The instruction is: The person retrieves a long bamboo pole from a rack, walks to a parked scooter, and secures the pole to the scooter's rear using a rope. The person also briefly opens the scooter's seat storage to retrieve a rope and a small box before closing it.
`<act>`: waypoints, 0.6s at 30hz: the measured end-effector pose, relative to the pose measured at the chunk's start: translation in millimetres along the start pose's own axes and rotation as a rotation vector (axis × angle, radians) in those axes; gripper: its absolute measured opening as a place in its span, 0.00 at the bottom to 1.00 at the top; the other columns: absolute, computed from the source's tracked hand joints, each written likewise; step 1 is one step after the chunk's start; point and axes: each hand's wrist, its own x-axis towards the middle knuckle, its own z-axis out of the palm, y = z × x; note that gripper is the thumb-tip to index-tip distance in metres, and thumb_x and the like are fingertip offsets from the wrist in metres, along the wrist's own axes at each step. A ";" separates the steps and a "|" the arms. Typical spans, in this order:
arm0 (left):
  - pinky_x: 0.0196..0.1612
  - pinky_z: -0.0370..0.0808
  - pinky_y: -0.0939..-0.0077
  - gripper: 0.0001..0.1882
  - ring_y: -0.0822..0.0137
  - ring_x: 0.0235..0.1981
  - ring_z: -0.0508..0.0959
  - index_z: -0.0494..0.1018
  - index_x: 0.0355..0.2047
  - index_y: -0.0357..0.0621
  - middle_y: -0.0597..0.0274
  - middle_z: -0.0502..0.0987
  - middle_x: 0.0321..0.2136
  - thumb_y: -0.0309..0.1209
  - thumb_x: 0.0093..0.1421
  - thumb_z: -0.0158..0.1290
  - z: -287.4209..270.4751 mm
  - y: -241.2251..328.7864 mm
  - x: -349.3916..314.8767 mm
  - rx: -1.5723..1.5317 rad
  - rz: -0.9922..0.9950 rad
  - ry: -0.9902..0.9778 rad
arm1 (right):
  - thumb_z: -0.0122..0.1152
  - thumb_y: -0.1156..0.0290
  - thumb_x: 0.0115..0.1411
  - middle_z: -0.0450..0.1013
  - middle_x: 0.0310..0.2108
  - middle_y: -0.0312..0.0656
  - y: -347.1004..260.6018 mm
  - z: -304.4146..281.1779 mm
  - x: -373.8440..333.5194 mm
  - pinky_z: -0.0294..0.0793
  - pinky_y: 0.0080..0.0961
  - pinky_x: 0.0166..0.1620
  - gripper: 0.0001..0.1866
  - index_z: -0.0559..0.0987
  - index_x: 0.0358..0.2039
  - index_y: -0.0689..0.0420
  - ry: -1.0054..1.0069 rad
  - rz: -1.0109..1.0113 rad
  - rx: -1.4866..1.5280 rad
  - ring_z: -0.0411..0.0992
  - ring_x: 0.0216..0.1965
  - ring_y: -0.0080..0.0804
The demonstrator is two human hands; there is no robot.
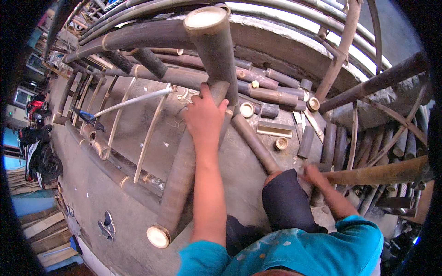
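Observation:
My left hand (205, 110) is wrapped over the upper part of a thick, dark bamboo pole (177, 184), its thumb on the right side. The pole slants from the lower left, where its pale cut end shows, up to a standing bamboo post (212, 50) with a pale cut top. Where pole and post meet is partly hidden by my hand. On the right, my right hand (313, 174) is closed and a little blurred, beside my knee and the tip of a long yellowish-brown bamboo pole (382, 171). What its fingers hold, if anything, I cannot make out.
Short bamboo pieces (271, 94) lie along the low wall ahead. A ladder-like bamboo frame (152, 131) lies on the left, with a long pale-handled tool (133, 102) across it. Bamboo lengths (400, 142) are stacked at right. Sandals (107, 226) and motorcycles (39, 154) stand left.

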 end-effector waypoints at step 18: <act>0.39 0.77 0.55 0.37 0.47 0.37 0.79 0.66 0.58 0.41 0.45 0.75 0.36 0.50 0.54 0.61 -8.6 7.4 -3.8 -0.024 -0.017 0.043 | 0.66 0.62 0.56 0.76 0.42 0.60 -50.7 -161.6 461.4 0.76 0.44 0.45 0.39 0.61 0.62 0.68 0.366 0.189 0.799 0.77 0.39 0.52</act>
